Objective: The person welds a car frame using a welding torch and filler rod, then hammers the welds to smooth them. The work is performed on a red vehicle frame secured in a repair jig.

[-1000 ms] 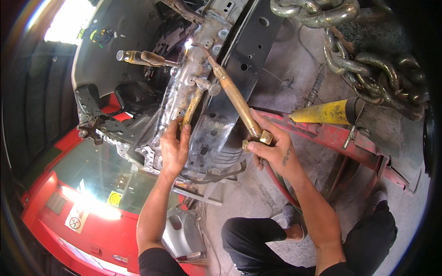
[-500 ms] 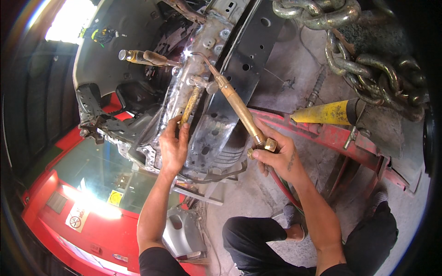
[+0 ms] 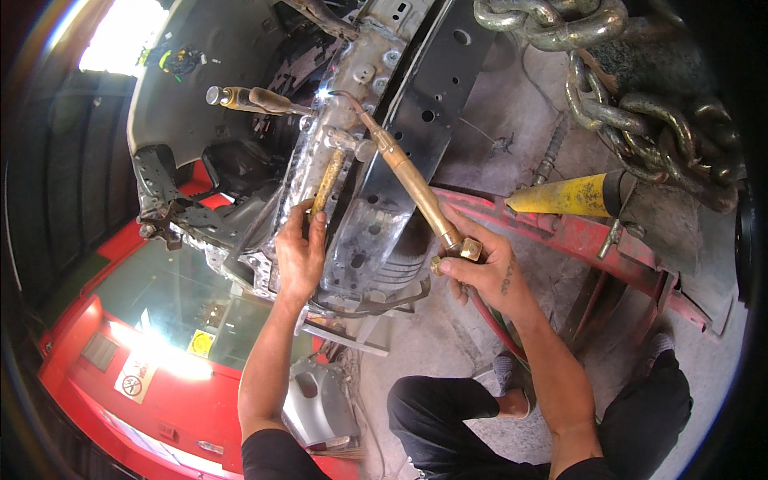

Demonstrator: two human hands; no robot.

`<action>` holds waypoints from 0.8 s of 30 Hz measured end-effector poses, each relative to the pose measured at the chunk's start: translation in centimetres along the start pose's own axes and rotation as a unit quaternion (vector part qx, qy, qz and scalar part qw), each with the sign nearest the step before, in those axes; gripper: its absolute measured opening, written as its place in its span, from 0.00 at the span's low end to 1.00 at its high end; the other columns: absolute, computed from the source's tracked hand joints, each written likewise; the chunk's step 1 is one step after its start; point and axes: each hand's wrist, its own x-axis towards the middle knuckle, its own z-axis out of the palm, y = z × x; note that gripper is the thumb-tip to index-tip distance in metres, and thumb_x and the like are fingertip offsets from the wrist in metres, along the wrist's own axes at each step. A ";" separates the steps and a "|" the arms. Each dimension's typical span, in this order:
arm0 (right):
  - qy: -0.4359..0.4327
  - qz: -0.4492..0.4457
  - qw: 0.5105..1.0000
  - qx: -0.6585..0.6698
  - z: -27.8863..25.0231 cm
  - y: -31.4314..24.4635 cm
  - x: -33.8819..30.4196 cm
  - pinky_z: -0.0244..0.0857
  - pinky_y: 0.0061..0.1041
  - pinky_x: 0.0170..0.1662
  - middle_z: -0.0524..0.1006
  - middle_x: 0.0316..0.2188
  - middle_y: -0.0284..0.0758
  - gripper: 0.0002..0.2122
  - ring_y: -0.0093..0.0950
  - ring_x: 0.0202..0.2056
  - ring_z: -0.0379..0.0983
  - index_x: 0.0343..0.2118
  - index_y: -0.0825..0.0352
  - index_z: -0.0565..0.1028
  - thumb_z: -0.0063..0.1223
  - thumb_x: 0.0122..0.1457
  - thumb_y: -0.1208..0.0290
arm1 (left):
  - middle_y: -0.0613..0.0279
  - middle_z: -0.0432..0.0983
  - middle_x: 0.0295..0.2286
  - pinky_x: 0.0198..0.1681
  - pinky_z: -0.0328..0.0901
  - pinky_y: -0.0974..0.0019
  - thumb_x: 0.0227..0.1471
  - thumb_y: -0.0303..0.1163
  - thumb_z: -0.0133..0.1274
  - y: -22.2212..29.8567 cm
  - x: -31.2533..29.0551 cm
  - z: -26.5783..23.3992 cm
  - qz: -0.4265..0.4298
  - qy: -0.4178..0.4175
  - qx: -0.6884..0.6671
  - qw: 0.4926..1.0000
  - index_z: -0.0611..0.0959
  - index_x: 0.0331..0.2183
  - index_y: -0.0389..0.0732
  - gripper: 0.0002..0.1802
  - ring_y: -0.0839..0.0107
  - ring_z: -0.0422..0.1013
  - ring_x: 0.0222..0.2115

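Observation:
My right hand is closed around the valve end of a brass gas torch. The torch slants up and to the left. Its thin bent tip ends at a bright bluish-white glow on a bare metal car-body rail. In my left hand, the fingers pinch the lower end of a hammer's worn yellow handle. The hammer head lies at the rail, just below the torch tip. Left of the glow, a tool with a wooden-looking grip sticks out sideways from the rail.
Heavy steel chain hangs at upper right, above a yellow cylinder and a red frame beam. A red hose trails from the torch. Lower left stand a red vehicle with glass and a silver plastic part.
The hammer handle and my left hand have shifted very slightly left. The torch stays almost in place, its tip still at the glow.

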 end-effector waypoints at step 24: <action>-0.018 -0.002 1.000 0.000 -0.2 -0.3 -0.2 0.67 0.22 0.21 0.78 0.35 0.33 0.36 0.19 0.22 0.73 0.72 0.65 0.64 0.60 0.59 0.85 | 0.44 0.81 0.31 0.38 0.70 0.57 0.70 0.39 0.53 -0.6 0.3 0.3 0.022 0.005 0.004 1.000 0.81 0.51 0.30 0.20 0.59 0.76 0.31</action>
